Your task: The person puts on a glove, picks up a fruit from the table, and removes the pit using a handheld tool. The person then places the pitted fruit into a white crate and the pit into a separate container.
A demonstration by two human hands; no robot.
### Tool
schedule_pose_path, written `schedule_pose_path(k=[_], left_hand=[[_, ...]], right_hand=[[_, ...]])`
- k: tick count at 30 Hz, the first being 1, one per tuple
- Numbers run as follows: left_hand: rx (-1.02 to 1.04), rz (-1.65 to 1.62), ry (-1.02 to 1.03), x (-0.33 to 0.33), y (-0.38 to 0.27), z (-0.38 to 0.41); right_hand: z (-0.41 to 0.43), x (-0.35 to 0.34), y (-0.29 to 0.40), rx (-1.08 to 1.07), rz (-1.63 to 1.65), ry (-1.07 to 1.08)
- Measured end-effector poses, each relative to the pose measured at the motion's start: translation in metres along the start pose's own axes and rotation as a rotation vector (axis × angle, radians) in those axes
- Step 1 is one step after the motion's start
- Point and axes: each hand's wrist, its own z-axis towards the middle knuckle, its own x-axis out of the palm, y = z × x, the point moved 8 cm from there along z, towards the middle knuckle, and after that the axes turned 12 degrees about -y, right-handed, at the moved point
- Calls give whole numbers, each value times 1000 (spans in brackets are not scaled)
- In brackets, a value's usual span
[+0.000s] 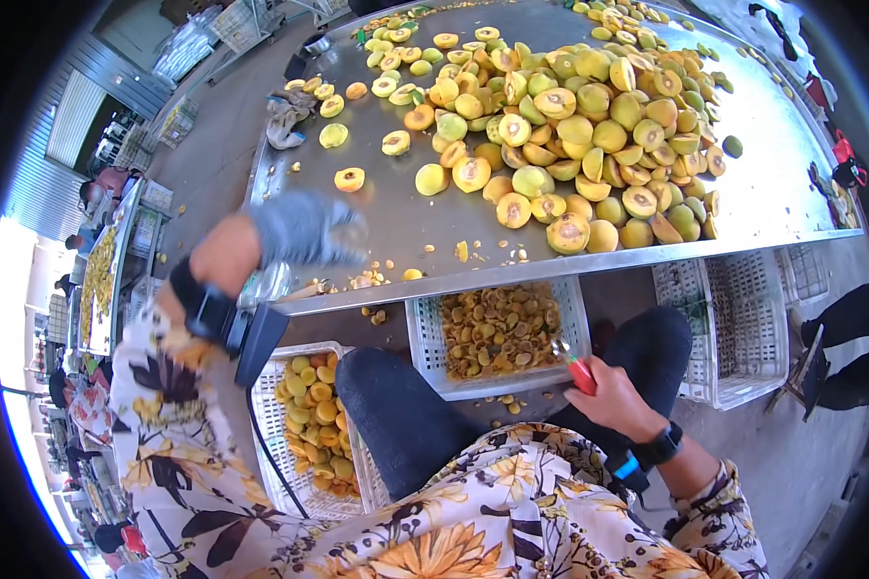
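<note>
My left hand [308, 230], in a grey-blue glove, is blurred by motion above the near left part of the metal table [398, 288]; whether it holds anything cannot be told. In my right hand [612, 398], bare, is a small red-handled tool [581, 375] with a metal tip, over the right edge of a white crate [427, 362] of pits and fruit scraps [500, 329]. A large heap of halved and whole yellow-green stone fruit, apparently apricots or peaches [594, 130], covers the table's middle and right. Loose halves, one of them [349, 179] just beyond my left hand, lie further left.
A white crate of fruit halves [318, 420] stands by my left leg. White crates [746, 333] stand under the table at right. A crumpled grey glove or cloth [287, 117] lies on the table's left edge. Scraps line the near edge. Other people work at a table far left.
</note>
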Motion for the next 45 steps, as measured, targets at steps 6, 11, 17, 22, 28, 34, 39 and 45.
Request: schedule_pose_path(k=[6,11,17,22,28,34,39,45], left_hand=[[-5,40,-351,11,-63,118],[-80,-226,-430,95,-109,188],[-259,-241,-597,109,-121,205],[-302,-690,-542,132,-78,193],[-132,-968,-768,116,-120,125],[-31,-1740,-547,120,-132,56],[-322,-2143,-349,180,-120,56],[-581,-2261,-323,223,-100,45]], right_hand=[[-42,9,-45,62,70,-124],[-24,15,-32,22,99,-101],[14,-22,-11,-114,95,-338],[52,-41,9,-225,95,-578],[112,-16,6,57,693,-408],[108,5,38,33,1001,-125],[101,17,61,-231,615,-134],[78,10,72,-333,92,-503]])
